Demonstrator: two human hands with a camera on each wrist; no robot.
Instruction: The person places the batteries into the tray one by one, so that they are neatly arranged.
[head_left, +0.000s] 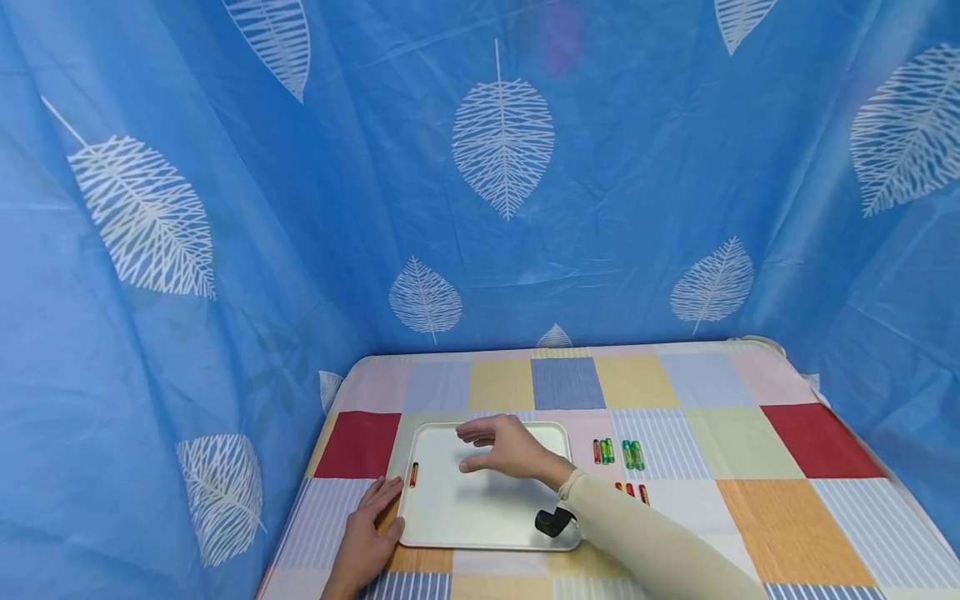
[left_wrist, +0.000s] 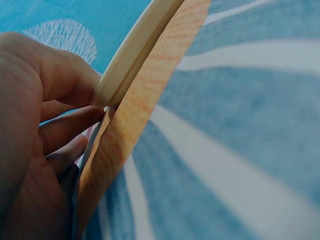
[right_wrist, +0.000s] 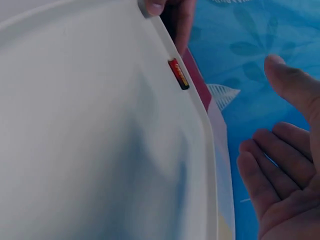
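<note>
A white rectangular tray (head_left: 480, 533) lies on the patchwork cloth. One red-and-black battery (head_left: 413, 475) rests inside it, along the left rim. My left hand (head_left: 365, 537) holds the tray's near left corner, thumb at the rim and fingers along the outer side; the left wrist view shows this hand (left_wrist: 55, 95) close up at the edge. Above the tray hovers my right hand (head_left: 506, 450), palm turned left, with nothing in it. In the right wrist view its fingers (right_wrist: 280, 165) are loosely bent and the thumb stands apart.
Right of the tray, a group of red and green batteries (head_left: 606, 451) stands beside two green batteries (head_left: 633, 455). Several red batteries (head_left: 643, 493) lie nearer, partly behind the right sleeve (head_left: 645, 533). A blue leaf-patterned curtain (head_left: 600, 208) encloses the table's back and sides.
</note>
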